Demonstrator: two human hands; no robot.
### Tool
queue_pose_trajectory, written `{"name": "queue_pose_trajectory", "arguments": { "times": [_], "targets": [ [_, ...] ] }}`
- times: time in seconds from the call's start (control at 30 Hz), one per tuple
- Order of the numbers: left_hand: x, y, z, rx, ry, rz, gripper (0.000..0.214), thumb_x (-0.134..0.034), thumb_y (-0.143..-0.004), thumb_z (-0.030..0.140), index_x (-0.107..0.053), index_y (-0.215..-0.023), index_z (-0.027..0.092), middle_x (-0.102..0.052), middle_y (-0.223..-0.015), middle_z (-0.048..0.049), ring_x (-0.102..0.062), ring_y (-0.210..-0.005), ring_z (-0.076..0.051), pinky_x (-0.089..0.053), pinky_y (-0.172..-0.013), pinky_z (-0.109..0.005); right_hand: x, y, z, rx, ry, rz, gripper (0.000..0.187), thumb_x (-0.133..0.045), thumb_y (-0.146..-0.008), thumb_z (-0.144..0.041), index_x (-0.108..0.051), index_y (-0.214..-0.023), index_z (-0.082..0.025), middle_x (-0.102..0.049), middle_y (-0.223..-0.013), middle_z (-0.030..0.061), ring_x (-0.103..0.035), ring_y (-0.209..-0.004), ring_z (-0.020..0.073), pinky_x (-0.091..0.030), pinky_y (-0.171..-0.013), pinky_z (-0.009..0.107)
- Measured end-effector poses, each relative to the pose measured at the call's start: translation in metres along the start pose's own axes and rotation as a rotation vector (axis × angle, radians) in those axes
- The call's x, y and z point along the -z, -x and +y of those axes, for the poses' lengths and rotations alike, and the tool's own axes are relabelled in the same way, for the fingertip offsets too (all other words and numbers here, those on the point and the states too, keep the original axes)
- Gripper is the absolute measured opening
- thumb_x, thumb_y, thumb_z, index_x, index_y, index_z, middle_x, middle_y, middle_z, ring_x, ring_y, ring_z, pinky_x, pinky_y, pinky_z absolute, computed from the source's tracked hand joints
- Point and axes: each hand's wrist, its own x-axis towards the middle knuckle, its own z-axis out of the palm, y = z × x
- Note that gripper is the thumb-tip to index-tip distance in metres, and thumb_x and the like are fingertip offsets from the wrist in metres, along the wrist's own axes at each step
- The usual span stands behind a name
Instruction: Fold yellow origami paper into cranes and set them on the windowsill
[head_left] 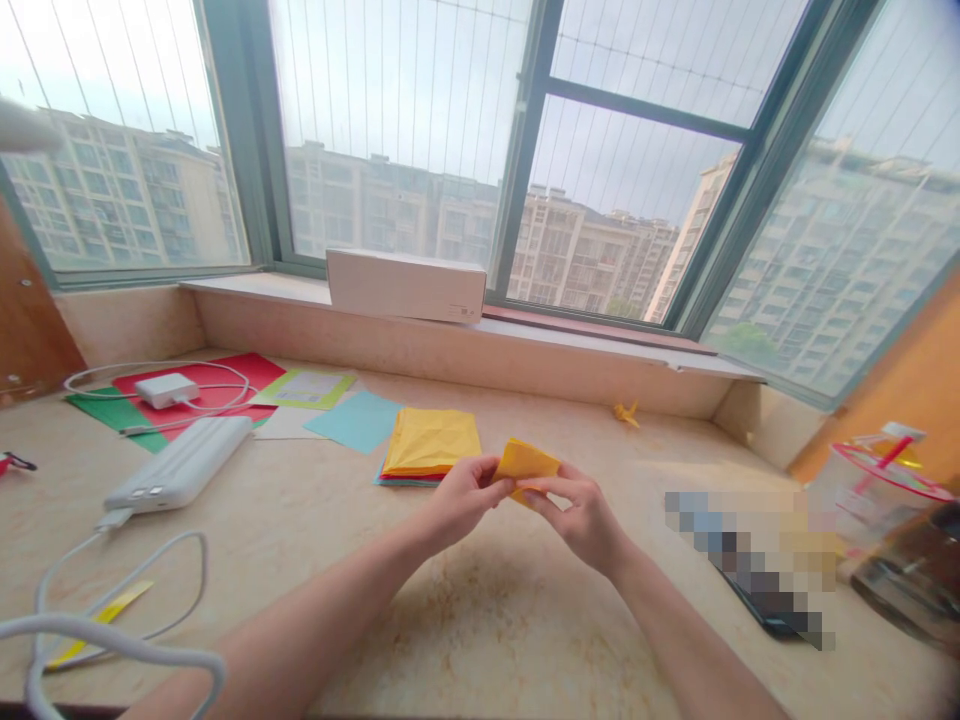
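A small folded piece of yellow paper (527, 459) is held up above the tabletop between both hands. My left hand (470, 493) pinches its left edge with thumb and fingers. On the other side, my right hand (576, 508) grips the lower right part, and its fingers hide some of the folds. Just behind my left hand lies a stack of folded coloured paper (433, 440), yellow on top with red and blue edges below. Farther back on the right sits a small yellow folded-paper figure (627, 414).
Coloured sheets (360, 418) spread left, beneath a white charger (167, 390) and cable. A white power bank (184, 465) lies nearer, with cables looping at front left. On the right are a partly pixelated phone (776, 610) and a plastic cup (862, 495). A white box (405, 287) stands on the sill.
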Motion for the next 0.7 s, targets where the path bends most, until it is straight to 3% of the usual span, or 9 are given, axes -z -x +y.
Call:
{"name": "queue_pose_trajectory", "arguments": {
  "times": [0.17,0.33,0.47,0.7],
  "targets": [
    [0.0,0.002,0.0,-0.009,0.017,-0.033,0.032,-0.058,-0.084,0.043,-0.065,-0.078,0.013,-0.053,-0.059,0.0011,-0.048,-0.055,-0.011,-0.037,-0.055,-0.023,0.0,-0.004,-0.003,-0.075,-0.031,0.156,0.016,-0.065,-0.086,-0.033,-0.075,-0.083,-0.021,-0.07,-0.089,0.0074,-0.066,-0.086,0.0224,-0.054,-0.081,0.037],
    [-0.003,0.004,0.006,0.002,0.066,-0.064,0.027,-0.068,-0.079,0.039,-0.067,-0.085,0.012,-0.059,-0.066,-0.0002,-0.052,-0.056,-0.011,-0.041,-0.056,-0.023,-0.001,-0.007,0.0,-0.184,-0.26,0.23,0.022,-0.068,-0.082,-0.039,-0.072,-0.087,-0.018,-0.071,-0.09,0.0073,-0.068,-0.086,0.0223,-0.056,-0.08,0.036],
    [-0.008,0.005,0.01,0.006,0.049,-0.006,0.024,-0.069,-0.078,0.036,-0.066,-0.08,0.012,-0.057,-0.059,0.0015,-0.051,-0.053,-0.01,-0.04,-0.052,-0.022,-0.003,-0.006,-0.001,-0.239,-0.355,0.236,0.024,-0.071,-0.079,-0.039,-0.07,-0.089,-0.018,-0.073,-0.09,0.0072,-0.069,-0.085,0.0219,-0.057,-0.079,0.035],
    [-0.007,0.005,0.007,-0.015,0.014,0.038,0.038,-0.061,-0.084,0.047,-0.066,-0.072,0.011,-0.059,-0.054,-0.0014,-0.052,-0.05,-0.011,-0.04,-0.051,-0.022,-0.001,-0.004,-0.004,-0.236,-0.268,0.206,0.025,-0.068,-0.083,-0.041,-0.072,-0.089,-0.017,-0.074,-0.087,0.0076,-0.069,-0.08,0.021,-0.055,-0.076,0.034]
  ]
}}
